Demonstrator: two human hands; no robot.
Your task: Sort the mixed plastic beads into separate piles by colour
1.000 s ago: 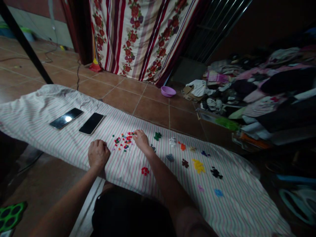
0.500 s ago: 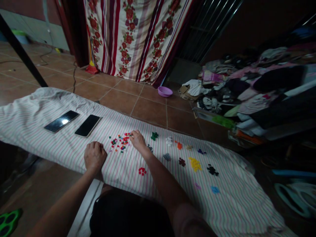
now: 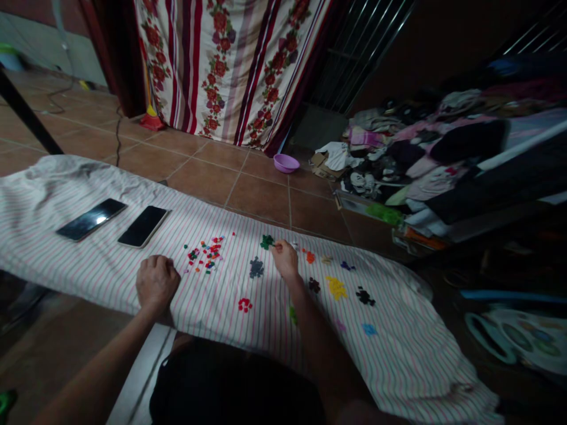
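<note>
My right hand (image 3: 286, 260) is closed in a pinch beside a heap of small dark green pieces (image 3: 267, 241); what its fingertips hold is too small to make out. Some white pieces (image 3: 295, 245) show just behind it. Curled up, my left hand (image 3: 156, 283) rests on the striped cloth (image 3: 208, 301), and the inside of its fist is hidden. To its right lies a scattered mix of coloured pieces (image 3: 208, 255). Single-colour heaps spread further right, among them grey (image 3: 256, 267), red (image 3: 244, 304), orange (image 3: 309, 257), yellow (image 3: 336, 288) and black (image 3: 365, 296).
Two phones, one (image 3: 92, 219) and another (image 3: 143, 226), lie on the cloth at the left. On the tiled floor beyond stands a purple basin (image 3: 286, 163), near a hanging floral curtain (image 3: 239, 71). A pile of clothes (image 3: 425, 147) fills the right background.
My right hand has moved right, from the mixed pieces to the green heap. The grey heap is now uncovered. My left hand stays on the cloth, while the view has shifted slightly.
</note>
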